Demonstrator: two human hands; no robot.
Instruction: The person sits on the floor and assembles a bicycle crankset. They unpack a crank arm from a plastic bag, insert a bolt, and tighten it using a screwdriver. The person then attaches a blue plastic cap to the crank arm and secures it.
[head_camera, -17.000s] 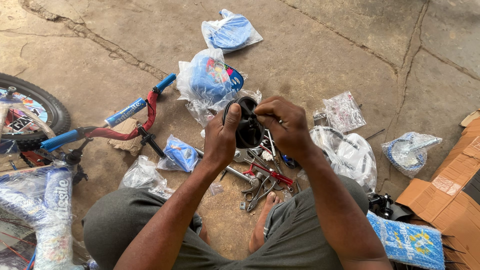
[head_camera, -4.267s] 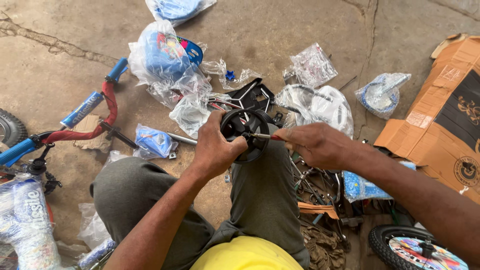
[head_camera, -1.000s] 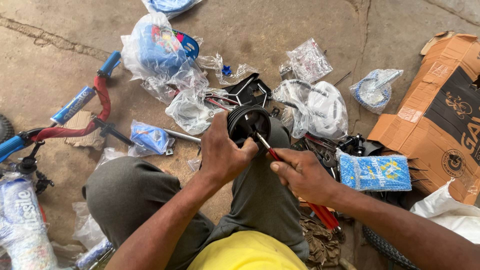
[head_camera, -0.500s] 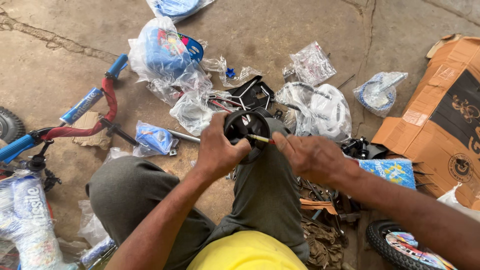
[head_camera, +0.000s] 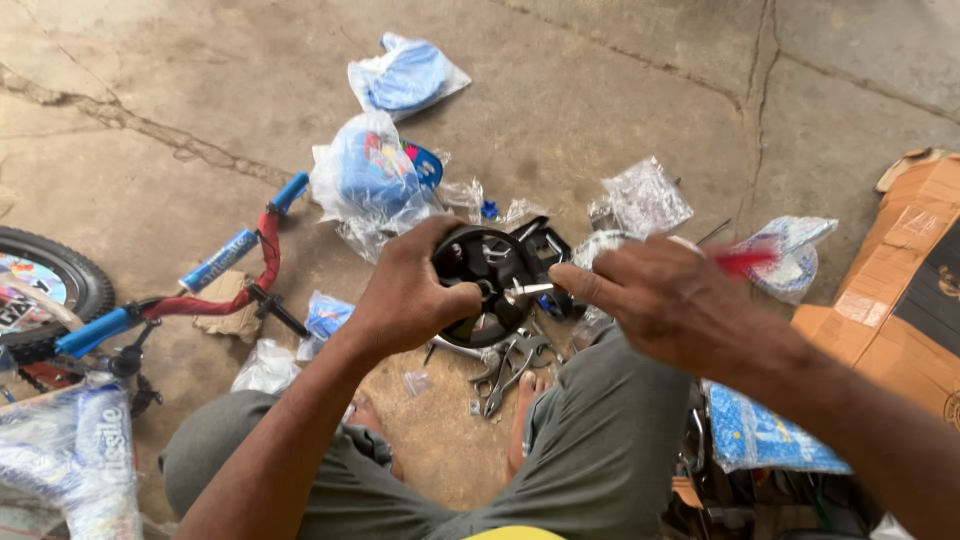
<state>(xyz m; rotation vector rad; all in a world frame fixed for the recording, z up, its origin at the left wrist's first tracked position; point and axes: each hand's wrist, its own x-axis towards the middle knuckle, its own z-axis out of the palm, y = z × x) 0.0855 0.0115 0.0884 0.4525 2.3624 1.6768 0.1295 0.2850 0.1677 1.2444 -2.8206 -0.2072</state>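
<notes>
Above a concrete floor (head_camera: 620, 90) strewn with bagged parts, a black chainwheel (head_camera: 487, 285) is clasped in the left hand (head_camera: 410, 295), held over the knees. A red-handled screwdriver (head_camera: 530, 289) is pinched in the right hand (head_camera: 665, 300), its tip at the hub; a slip could gouge the clasping fingers.

A cracked concrete floor (head_camera: 620, 90) carries scattered plastic bags of parts (head_camera: 378, 180) (mostly blue), pliers (head_camera: 505, 365) near the middle, a red-and-blue bicycle handlebar (head_camera: 235, 260) and a tyre (head_camera: 70, 275) toward its left edge, cardboard (head_camera: 900, 300) at its right edge.
</notes>
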